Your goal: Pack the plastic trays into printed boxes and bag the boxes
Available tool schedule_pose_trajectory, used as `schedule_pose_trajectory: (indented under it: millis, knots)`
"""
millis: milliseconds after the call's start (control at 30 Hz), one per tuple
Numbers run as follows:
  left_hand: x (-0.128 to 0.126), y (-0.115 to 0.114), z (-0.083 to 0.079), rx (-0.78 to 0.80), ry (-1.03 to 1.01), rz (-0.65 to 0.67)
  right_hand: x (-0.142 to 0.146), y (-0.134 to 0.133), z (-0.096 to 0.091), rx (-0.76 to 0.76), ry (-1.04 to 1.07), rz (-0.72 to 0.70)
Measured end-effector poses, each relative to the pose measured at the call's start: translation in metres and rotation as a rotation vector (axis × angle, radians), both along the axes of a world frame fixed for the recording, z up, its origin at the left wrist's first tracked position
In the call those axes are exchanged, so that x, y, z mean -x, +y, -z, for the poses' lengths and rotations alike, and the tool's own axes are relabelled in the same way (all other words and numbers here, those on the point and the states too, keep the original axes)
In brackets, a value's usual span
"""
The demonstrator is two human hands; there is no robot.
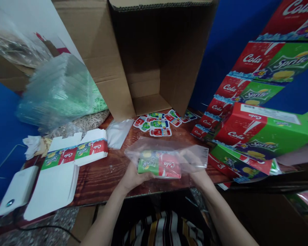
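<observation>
Item 1: sm. carton, Sprite panel on your L, Cola panel on your R; sits in front of you above the near edge of the table, clear plastic bag around at least its upper part.
Item 2: your L hand, clamped on the carton's L end, thumb across the front face, other fingers mostly hidden.
Item 3: your R hand, at the carton's R end, fingers blurred behind film; can't tell if they grip carton, bag or both.
Item 4: can-shaped cutouts, red & green, loose pile just beyond the bag.
Item 5: lg. cardboard box, open side facing you, behind the cutouts.
Item 6: clear sheets, flat, L of the cutouts.
Item 7: flat carton blanks, white w/ printed strip, stacked to your L.
Item 8: white device w/ round button, beside the blanks at far L.
Item 9: clear sacks, green contents, back L.
Item 10: Cola/Sprite display boxes, tall stack to your R; another lg. printed box tilted in front.
</observation>
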State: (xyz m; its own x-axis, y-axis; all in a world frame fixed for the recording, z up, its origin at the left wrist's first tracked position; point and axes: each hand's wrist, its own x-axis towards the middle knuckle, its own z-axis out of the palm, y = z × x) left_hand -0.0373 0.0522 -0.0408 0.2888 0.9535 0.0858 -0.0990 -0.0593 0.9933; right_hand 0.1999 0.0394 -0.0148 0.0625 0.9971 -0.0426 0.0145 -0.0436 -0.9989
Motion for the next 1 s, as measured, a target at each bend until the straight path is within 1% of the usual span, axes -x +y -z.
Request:
schedule_pose_trajectory:
  millis: [133,267,367,433,533,633,767,867,933,1000]
  knots:
    - [0.002,0.000,-0.001,-0.005,0.070,-0.006,0.003,0.004,0.004,0.022,0.039,0.011]
    - [-0.004,-0.003,-0.004,-0.013,0.023,-0.049,0.008,0.008,0.002,0.022,0.134,0.048]
    - [-0.010,-0.005,-0.002,-0.011,-0.016,-0.080,0.012,0.009,0.004,0.005,0.189,0.065]
    - [-0.013,-0.005,0.003,-0.024,-0.035,-0.093,0.014,0.009,0.008,-0.038,0.159,0.103]
    - [-0.015,-0.005,0.014,-0.029,-0.055,-0.116,0.019,0.007,0.013,-0.137,0.060,0.198]
    - [-0.017,-0.007,0.021,-0.010,-0.069,-0.133,0.022,0.007,0.015,-0.176,-0.004,0.231]
    - [-0.021,-0.012,0.016,0.001,-0.086,-0.147,0.021,0.012,0.014,-0.136,0.017,0.213]
    - [-0.025,-0.014,0.012,0.010,-0.093,-0.148,0.018,0.017,0.018,-0.042,0.078,0.188]
    - [-0.026,-0.014,0.013,0.006,-0.097,-0.158,0.016,0.019,0.022,0.010,0.125,0.168]
    - [-0.027,-0.013,0.017,-0.008,-0.091,-0.169,0.015,0.019,0.028,0.023,0.159,0.175]
